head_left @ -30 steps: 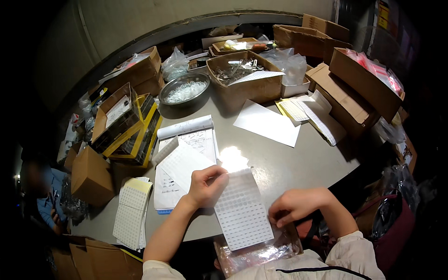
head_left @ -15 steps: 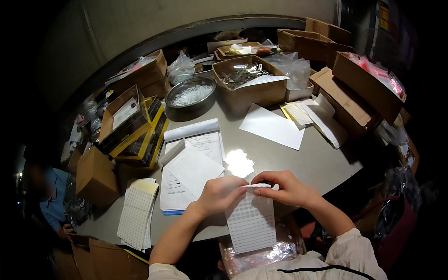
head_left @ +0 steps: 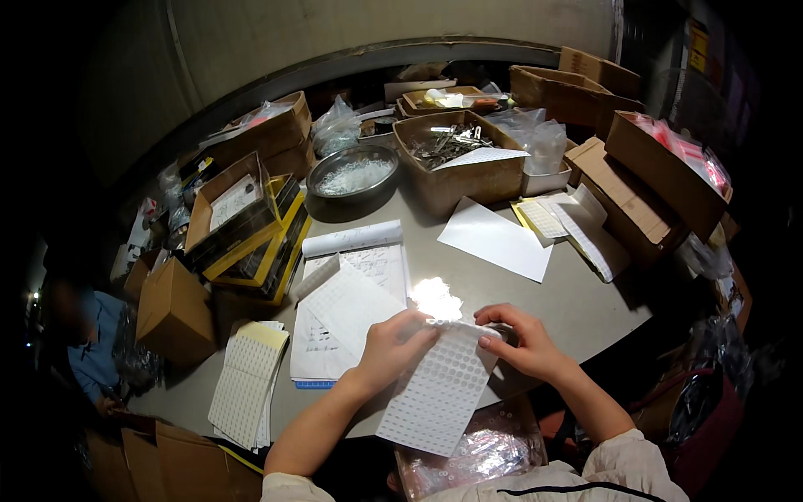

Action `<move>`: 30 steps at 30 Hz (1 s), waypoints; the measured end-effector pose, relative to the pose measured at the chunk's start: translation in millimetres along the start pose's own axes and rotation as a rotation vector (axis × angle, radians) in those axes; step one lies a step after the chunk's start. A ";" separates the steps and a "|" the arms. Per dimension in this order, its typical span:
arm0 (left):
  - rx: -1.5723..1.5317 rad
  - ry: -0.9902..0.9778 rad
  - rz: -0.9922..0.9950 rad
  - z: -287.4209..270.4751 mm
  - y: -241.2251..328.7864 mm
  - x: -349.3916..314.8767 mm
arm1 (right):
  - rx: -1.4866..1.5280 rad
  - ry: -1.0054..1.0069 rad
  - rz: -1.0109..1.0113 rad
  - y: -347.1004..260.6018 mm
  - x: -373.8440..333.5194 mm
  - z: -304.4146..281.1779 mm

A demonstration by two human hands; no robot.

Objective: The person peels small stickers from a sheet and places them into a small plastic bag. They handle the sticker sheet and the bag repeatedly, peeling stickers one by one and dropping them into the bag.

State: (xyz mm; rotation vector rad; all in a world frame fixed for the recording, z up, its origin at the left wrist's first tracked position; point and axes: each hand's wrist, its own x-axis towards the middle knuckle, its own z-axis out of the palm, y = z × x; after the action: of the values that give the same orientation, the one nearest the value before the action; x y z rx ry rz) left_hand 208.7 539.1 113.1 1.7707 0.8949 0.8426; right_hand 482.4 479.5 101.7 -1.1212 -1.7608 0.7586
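Observation:
Between my hands is a pale sheet with rows of small round grey stickers (head_left: pixel 439 393), its upper edge curled over. My left hand (head_left: pixel 397 345) pinches the upper left corner between thumb and fingers. At the upper right edge, my right hand (head_left: pixel 523 343) grips the sheet, its thumb lying on the front. The lower part hangs slanted over the table's front edge, above a box of clear plastic bags (head_left: pixel 493 448). Beside my left hand lies a clipboard pad with printed pages (head_left: pixel 322 330), a loose white sheet (head_left: pixel 355 301) across it.
Stacked sticker sheets (head_left: pixel 245 389) lie at the left. Farther back stand a round bowl of small clear pieces (head_left: pixel 355 176), a bin of metal parts (head_left: pixel 468 180) and cardboard boxes (head_left: pixel 665 163). White paper (head_left: pixel 493 241) lies right of centre. A person in blue (head_left: pixel 96 339) is at far left.
My hands have moved slightly apart, and the upper edge of the sticker sheet is spread wider. Its lower end has swung toward the left. The whole view has shifted a little.

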 end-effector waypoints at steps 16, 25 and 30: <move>0.208 0.031 0.214 7.7 -4.2 -10.0 | -0.514 -0.184 -0.407 -36.1 40.7 26.1; 0.252 0.000 0.188 5.2 -7.4 -11.1 | -0.472 -0.165 -0.371 -36.4 39.9 30.1; 0.274 0.081 0.200 6.3 -9.3 -6.0 | -0.451 -0.092 -0.283 -45.7 26.2 23.4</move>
State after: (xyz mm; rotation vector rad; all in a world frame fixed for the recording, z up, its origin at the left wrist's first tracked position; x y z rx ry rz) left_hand 209.1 533.9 101.5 2.1034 0.9324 0.9616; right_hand 439.1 484.3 139.4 -1.0986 -2.1782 0.2484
